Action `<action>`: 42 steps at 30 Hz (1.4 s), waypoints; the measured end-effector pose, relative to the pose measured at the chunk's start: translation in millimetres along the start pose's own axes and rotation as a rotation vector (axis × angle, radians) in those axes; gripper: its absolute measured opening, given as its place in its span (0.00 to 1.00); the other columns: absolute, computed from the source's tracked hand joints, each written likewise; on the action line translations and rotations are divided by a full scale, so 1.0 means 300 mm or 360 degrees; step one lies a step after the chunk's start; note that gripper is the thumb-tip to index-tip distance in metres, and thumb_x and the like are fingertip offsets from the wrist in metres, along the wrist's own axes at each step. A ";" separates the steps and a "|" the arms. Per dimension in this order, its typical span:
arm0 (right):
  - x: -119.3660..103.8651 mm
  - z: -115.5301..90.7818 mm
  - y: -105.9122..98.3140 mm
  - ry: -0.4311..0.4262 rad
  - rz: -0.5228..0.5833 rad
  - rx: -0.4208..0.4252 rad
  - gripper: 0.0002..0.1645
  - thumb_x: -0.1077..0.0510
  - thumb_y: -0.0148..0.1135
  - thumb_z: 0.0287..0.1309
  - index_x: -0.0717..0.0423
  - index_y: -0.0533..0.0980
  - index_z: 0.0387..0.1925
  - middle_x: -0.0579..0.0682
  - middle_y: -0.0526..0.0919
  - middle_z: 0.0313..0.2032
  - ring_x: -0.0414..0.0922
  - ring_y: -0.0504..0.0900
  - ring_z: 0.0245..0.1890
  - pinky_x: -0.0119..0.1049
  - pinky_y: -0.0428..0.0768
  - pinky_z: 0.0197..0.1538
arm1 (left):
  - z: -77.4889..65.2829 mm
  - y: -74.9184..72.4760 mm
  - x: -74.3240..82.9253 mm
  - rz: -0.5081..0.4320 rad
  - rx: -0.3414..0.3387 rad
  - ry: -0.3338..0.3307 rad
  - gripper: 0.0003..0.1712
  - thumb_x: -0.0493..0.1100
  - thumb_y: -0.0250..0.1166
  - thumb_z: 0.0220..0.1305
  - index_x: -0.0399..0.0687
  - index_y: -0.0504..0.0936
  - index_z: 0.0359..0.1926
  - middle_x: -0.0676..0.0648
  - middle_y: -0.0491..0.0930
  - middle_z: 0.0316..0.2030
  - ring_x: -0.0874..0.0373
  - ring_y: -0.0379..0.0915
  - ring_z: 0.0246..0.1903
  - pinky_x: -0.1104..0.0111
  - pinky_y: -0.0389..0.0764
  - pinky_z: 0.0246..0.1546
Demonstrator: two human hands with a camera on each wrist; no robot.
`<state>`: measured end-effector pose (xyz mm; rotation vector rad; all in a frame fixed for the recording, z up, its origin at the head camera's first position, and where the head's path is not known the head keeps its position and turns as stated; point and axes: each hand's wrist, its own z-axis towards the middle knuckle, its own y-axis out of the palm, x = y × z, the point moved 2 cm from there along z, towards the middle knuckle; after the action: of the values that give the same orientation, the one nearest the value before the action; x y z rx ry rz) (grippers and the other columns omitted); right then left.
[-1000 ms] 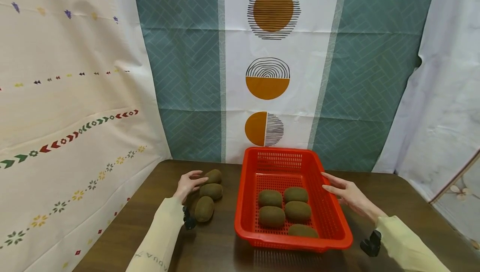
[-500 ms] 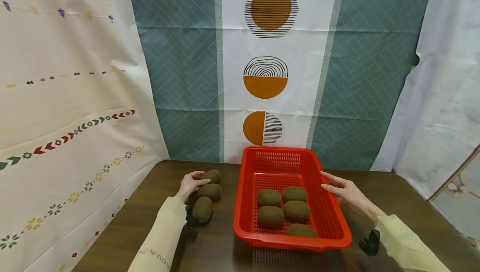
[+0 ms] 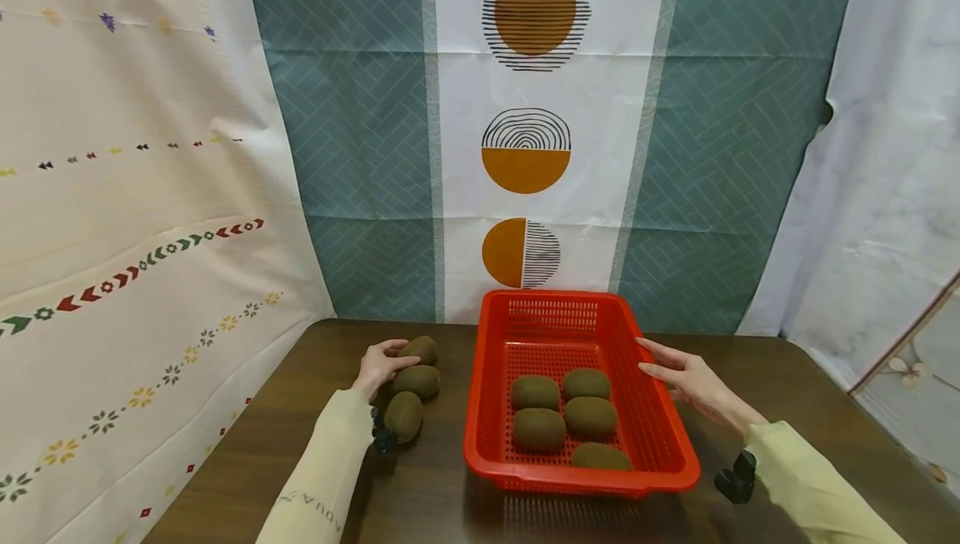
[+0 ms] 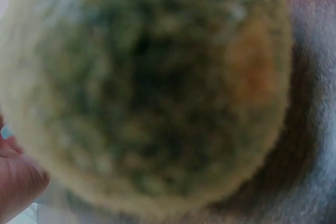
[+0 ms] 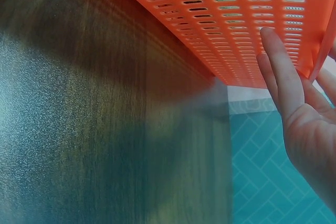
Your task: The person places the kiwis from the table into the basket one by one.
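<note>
My left hand is at the farthest of three kiwis on the table's left side, thumb and fingers closing on the sides of that kiwi. Close in front of it lie a second kiwi and a third kiwi, nearest my wrist. In the left wrist view a blurred kiwi fills most of the picture. My right hand holds the right rim of a red plastic basket. In the right wrist view, fingers lie along its slotted outer wall, others over the rim.
Inside the basket several kiwis lie on the perforated floor, toward the near end. Dark wooden table runs back to a patterned cloth. Cream cloth hangs at the left, pale cloth at the right.
My left hand has moved slightly right, its thumb and fingers coming in around the farthest kiwi. The right hand stays at the basket rim. The head view has shifted a little.
</note>
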<state>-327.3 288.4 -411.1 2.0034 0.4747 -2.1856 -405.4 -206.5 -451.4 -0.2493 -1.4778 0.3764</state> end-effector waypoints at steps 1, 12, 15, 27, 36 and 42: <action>0.000 0.001 0.000 0.0002 0.0003 0.0000 0.35 0.60 0.53 0.62 0.62 0.52 0.67 0.69 0.62 0.58 0.58 0.76 0.44 0.54 0.74 0.38 | -0.001 -0.001 0.001 -0.0002 0.0005 -0.0002 0.28 0.40 0.69 0.51 0.34 0.74 0.52 0.35 0.75 0.44 0.48 0.71 0.38 0.68 0.75 0.30; 0.000 -0.002 0.001 -0.0012 0.0003 -0.0013 0.35 0.61 0.52 0.62 0.61 0.52 0.67 0.68 0.58 0.60 0.57 0.75 0.46 0.54 0.75 0.38 | 0.012 -0.029 0.048 -0.0163 0.0002 0.0028 0.30 0.37 0.69 0.51 0.33 0.72 0.55 0.32 0.70 0.50 0.45 0.74 0.42 0.61 0.76 0.38; -0.002 -0.003 -0.001 -0.0020 -0.0004 -0.0019 0.34 0.61 0.52 0.63 0.62 0.52 0.67 0.68 0.58 0.60 0.56 0.75 0.46 0.54 0.74 0.39 | 0.020 -0.038 0.082 -0.0172 -0.0005 0.0068 0.30 0.37 0.69 0.51 0.33 0.72 0.55 0.31 0.70 0.50 0.45 0.75 0.40 0.62 0.76 0.37; -0.001 0.000 0.000 -0.0006 -0.0044 0.0008 0.35 0.59 0.54 0.62 0.61 0.53 0.67 0.69 0.59 0.60 0.55 0.76 0.46 0.53 0.75 0.39 | 0.018 -0.044 0.216 -0.0161 -0.0088 0.0179 0.30 0.39 0.70 0.49 0.38 0.74 0.55 0.35 0.71 0.52 0.49 0.76 0.39 0.61 0.75 0.40; -0.004 -0.005 -0.004 -0.0006 -0.0014 0.0006 0.35 0.59 0.54 0.62 0.62 0.52 0.67 0.69 0.60 0.59 0.56 0.76 0.46 0.54 0.74 0.39 | 0.031 0.002 0.356 -0.0270 -0.0181 0.0264 0.30 0.39 0.70 0.49 0.41 0.74 0.56 0.38 0.70 0.51 0.51 0.77 0.37 0.64 0.76 0.38; 0.001 0.000 0.000 -0.0031 -0.0022 -0.0016 0.35 0.60 0.52 0.62 0.63 0.52 0.67 0.69 0.60 0.59 0.56 0.76 0.45 0.54 0.74 0.39 | 0.022 0.066 0.460 -0.0294 -0.0230 0.0355 0.26 0.37 0.69 0.51 0.42 0.76 0.53 0.40 0.74 0.47 0.50 0.76 0.37 0.61 0.76 0.39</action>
<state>-327.3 288.4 -411.5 1.9777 0.4977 -2.2039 -406.6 -134.4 -331.9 -0.2588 -1.2964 0.0893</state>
